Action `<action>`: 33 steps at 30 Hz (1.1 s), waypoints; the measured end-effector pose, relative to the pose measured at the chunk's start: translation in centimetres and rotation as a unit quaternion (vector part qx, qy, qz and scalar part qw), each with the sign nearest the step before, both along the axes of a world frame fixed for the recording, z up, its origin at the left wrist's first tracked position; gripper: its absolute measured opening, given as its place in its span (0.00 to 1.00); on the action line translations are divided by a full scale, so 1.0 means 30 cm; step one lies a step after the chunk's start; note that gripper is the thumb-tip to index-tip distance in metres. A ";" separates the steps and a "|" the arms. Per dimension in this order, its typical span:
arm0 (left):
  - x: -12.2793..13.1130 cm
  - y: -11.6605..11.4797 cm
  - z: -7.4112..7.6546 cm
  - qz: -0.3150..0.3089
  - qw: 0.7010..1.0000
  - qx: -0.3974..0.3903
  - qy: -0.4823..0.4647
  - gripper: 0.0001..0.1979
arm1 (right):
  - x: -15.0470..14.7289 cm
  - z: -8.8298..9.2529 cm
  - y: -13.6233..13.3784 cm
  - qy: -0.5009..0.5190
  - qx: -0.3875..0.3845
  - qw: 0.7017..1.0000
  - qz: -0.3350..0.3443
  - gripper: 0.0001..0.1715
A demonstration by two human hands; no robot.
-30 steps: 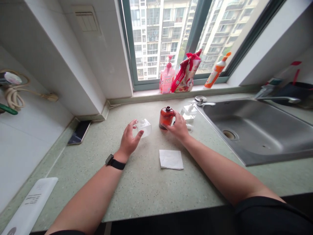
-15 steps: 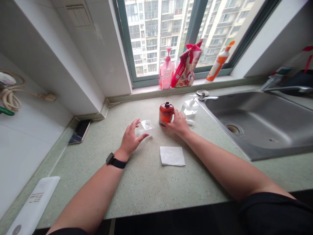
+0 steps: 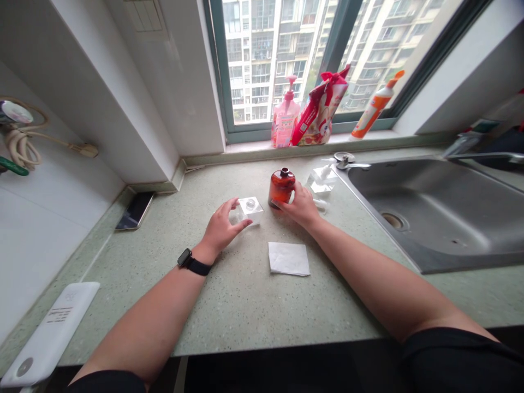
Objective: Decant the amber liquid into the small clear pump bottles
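A left hand closes its grip on a clear bottle standing on the surface. Just beside it, the right hand grips an amber bottle, upright near a napkin.

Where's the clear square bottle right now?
In the head view the clear square bottle stands on the countertop left of centre, gripped by the left hand, just left of the amber bottle that the right hand touches.
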State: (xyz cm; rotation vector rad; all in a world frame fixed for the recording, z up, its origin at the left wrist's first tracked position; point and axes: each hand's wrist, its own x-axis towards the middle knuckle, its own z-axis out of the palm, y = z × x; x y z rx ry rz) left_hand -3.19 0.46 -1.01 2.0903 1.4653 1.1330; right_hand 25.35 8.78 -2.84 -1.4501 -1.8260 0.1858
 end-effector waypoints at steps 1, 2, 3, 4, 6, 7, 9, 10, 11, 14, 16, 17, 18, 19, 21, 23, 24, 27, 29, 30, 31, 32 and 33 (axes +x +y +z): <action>0.001 0.002 -0.003 0.001 1.000 -0.004 -0.003 0.38 | 0.001 0.000 0.000 0.001 0.004 1.000 0.001 0.39; 0.001 0.005 -0.007 0.001 1.000 -0.009 -0.005 0.38 | 0.002 0.000 -0.001 0.001 0.007 1.000 0.003 0.38; 0.002 0.007 -0.009 0.001 1.000 -0.014 -0.005 0.38 | 0.002 0.000 -0.001 0.002 0.010 1.000 0.004 0.38; 0.002 0.009 -0.011 0.001 1.000 -0.021 -0.005 0.38 | 0.002 0.001 -0.002 0.002 0.012 1.000 0.004 0.37; 0.000 0.011 -0.013 0.002 0.999 -0.035 -0.001 0.38 | 0.002 0.003 -0.004 0.001 0.010 1.000 0.004 0.37; -0.002 0.011 -0.013 0.004 0.999 -0.043 0.003 0.39 | 0.001 0.004 -0.004 0.002 0.007 1.000 0.003 0.37; -0.006 0.011 -0.012 0.006 0.998 -0.057 0.014 0.40 | -0.001 0.008 -0.006 0.004 0.002 1.000 0.002 0.37; -0.009 0.012 -0.012 0.007 0.998 -0.062 0.021 0.41 | -0.002 0.009 -0.007 0.006 0.001 1.000 0.003 0.36; -0.012 0.012 -0.013 0.006 0.997 -0.065 0.029 0.42 | -0.003 0.011 -0.008 0.007 0.000 1.000 0.004 0.36; -0.019 0.016 -0.016 0.001 0.997 -0.060 0.044 0.42 | -0.003 0.014 -0.009 0.009 0.000 1.000 0.008 0.36; -0.021 0.017 -0.016 -0.001 0.998 -0.050 0.043 0.38 | -0.002 0.017 -0.009 0.007 0.002 1.000 0.011 0.36; -0.022 0.017 -0.015 0.001 0.998 -0.044 0.039 0.37 | -0.001 0.018 -0.010 0.005 0.004 1.000 0.013 0.37; -0.021 0.017 -0.013 0.003 0.999 -0.037 0.034 0.36 | 0.000 0.019 -0.010 0.003 0.007 1.000 0.017 0.37; -0.021 0.016 -0.011 0.005 0.999 -0.030 0.030 0.36 | 0.002 0.019 -0.009 0.001 0.010 1.000 0.021 0.38; -0.019 0.014 -0.007 0.009 1.000 -0.016 0.021 0.35 | 0.005 0.020 -0.009 0.003 0.016 1.000 0.027 0.38; -0.018 0.012 -0.004 0.009 1.000 -0.009 0.015 0.35 | 0.008 0.020 -0.008 0.012 0.026 0.999 0.030 0.39; -0.017 0.012 -0.004 0.008 1.000 -0.008 0.012 0.35 | 0.010 0.021 -0.009 0.016 0.033 0.999 0.031 0.40; -0.016 0.014 -0.006 0.003 1.000 -0.011 0.002 0.36 | 0.016 0.026 -0.013 0.017 0.062 0.997 0.033 0.43; -0.014 0.014 -0.007 0.002 1.000 -0.013 -0.005 0.36 | 0.020 0.032 -0.018 0.008 0.080 0.996 0.034 0.42; -0.013 0.014 -0.007 0.002 1.000 -0.013 -0.006 0.36 | 0.021 0.036 -0.020 0.004 0.086 0.996 0.034 0.41; -0.012 0.014 -0.006 0.003 1.000 -0.011 -0.008 0.36 | 0.022 0.040 -0.023 0.000 0.090 0.995 0.035 0.40; -0.011 0.013 -0.005 0.004 1.000 -0.009 -0.010 0.36 | 0.022 0.043 -0.026 -0.004 0.092 0.995 0.037 0.39; -0.009 0.011 -0.002 0.004 1.000 -0.006 -0.012 0.36 | 0.021 0.045 -0.028 -0.009 0.092 0.995 0.039 0.39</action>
